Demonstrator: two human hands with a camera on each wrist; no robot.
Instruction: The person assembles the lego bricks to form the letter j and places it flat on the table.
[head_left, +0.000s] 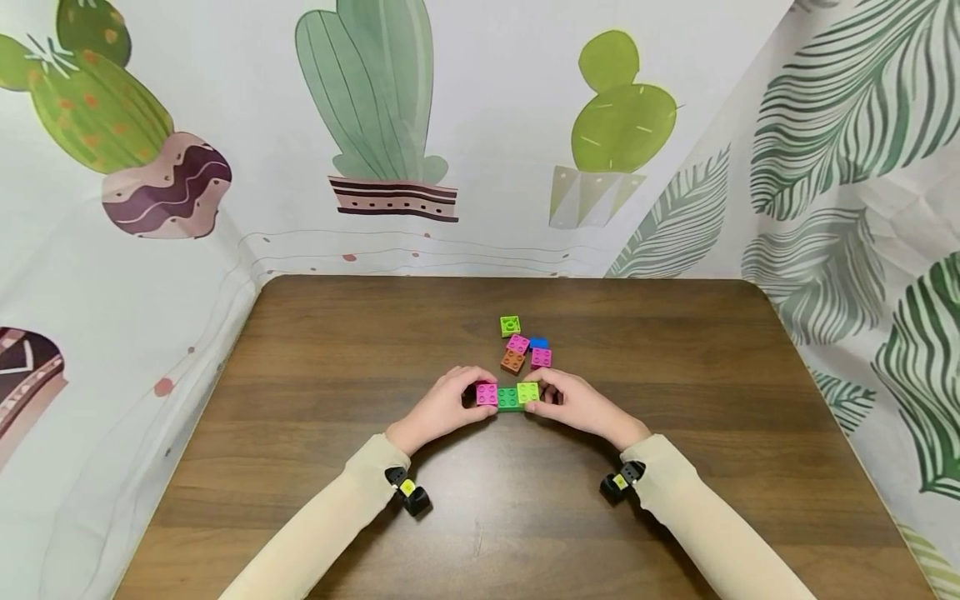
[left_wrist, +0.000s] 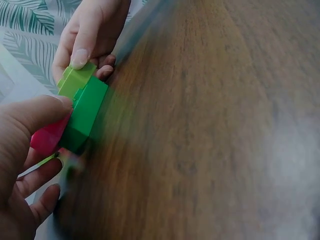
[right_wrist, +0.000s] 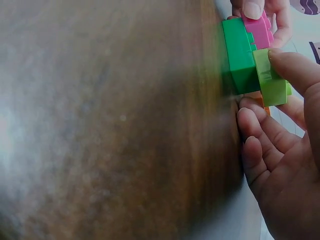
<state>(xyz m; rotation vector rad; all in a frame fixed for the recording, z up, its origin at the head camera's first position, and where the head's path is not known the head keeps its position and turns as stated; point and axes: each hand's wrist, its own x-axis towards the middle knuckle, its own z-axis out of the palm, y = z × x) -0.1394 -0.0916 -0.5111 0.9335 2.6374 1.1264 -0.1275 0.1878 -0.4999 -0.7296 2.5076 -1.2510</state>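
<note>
Here, pinches the pink block (head_left: 487,393) between thumb and fingers of the left hand (head_left: 447,403), the lime block (head_left: 528,392) likewise with the right hand (head_left: 581,404). Shows the green block (head_left: 507,398) beneath both, on or just above the table (head_left: 517,508); cannot tell which. Grips from opposite ends, probably to steady them evenly and leave the middle studs (head_left: 507,395) uncovered. Has a brown block (head_left: 513,361), a blue block (head_left: 538,342), two loose pink blocks (head_left: 542,357) and an upturned lime block (head_left: 510,326) grouped beyond the hands, apparently within reach yet out of the way.
</note>
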